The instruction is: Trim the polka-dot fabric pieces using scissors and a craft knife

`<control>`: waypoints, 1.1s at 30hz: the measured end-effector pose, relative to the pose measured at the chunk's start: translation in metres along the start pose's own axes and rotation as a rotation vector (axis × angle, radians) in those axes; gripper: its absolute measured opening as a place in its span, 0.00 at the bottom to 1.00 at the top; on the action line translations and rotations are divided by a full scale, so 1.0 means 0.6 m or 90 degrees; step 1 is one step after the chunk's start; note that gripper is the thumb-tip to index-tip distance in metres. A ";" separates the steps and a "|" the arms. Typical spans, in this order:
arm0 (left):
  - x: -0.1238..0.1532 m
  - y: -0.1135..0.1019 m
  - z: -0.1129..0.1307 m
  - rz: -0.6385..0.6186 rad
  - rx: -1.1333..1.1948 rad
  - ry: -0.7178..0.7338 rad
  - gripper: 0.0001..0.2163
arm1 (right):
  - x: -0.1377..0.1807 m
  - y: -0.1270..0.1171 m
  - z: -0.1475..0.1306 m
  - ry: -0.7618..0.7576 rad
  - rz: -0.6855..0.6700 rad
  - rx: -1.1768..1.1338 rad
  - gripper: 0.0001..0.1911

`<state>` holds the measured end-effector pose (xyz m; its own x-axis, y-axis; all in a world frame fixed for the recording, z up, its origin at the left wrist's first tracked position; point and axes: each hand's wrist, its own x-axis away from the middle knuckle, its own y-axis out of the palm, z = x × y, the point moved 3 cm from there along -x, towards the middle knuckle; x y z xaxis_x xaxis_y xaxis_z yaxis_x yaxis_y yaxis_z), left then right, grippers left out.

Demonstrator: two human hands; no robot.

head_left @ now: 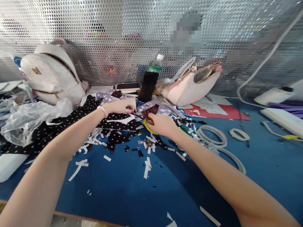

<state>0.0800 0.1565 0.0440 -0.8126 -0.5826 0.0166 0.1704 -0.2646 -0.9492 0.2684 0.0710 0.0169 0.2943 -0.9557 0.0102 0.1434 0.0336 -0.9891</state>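
My right hand (162, 124) is closed round the yellow handles of a pair of scissors (149, 127), whose dark blades point left. Just beyond the tips, my left hand (121, 106) has its fingers bent together in a pinch; what lies between them is too small to tell. Below that hand lies black polka-dot fabric (118, 125) with a white piece (123, 119) over it. Purple flowered fabric (163, 108) is bunched behind the scissors. White strips (148, 165) and dark fabric scraps (115, 138) are strewn across the blue table (113, 192).
A white backpack (52, 75) and clear plastic bag (38, 119) stand left. At the back are a phone (127, 86), a bottle (155, 64) and a pale handbag (189, 86) before a perforated metal panel (106, 31). Rolled tape (213, 135) lies right.
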 end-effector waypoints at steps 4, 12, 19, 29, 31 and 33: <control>-0.004 0.021 0.032 -0.004 0.011 0.008 0.08 | 0.031 -0.006 0.014 0.000 0.001 0.008 0.17; -0.027 0.074 0.072 -0.005 0.017 0.040 0.06 | 0.084 0.009 0.016 0.002 -0.039 0.009 0.18; -0.017 0.072 0.081 0.014 0.011 0.015 0.07 | 0.087 0.005 0.009 -0.009 -0.024 0.001 0.20; -0.018 0.079 0.081 0.024 0.005 0.002 0.07 | 0.078 0.008 0.000 -0.011 -0.028 0.022 0.22; -0.016 0.081 0.080 0.025 0.004 -0.001 0.07 | 0.076 0.008 0.000 -0.017 -0.034 0.023 0.22; -0.015 0.083 0.079 0.026 0.005 -0.004 0.07 | 0.075 0.009 -0.001 -0.023 -0.041 0.024 0.22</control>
<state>0.1220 0.1120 0.0117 -0.8010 -0.5983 -0.0205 0.2079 -0.2459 -0.9468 0.2820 0.0281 0.0120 0.3173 -0.9450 0.0792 0.1988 -0.0154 -0.9799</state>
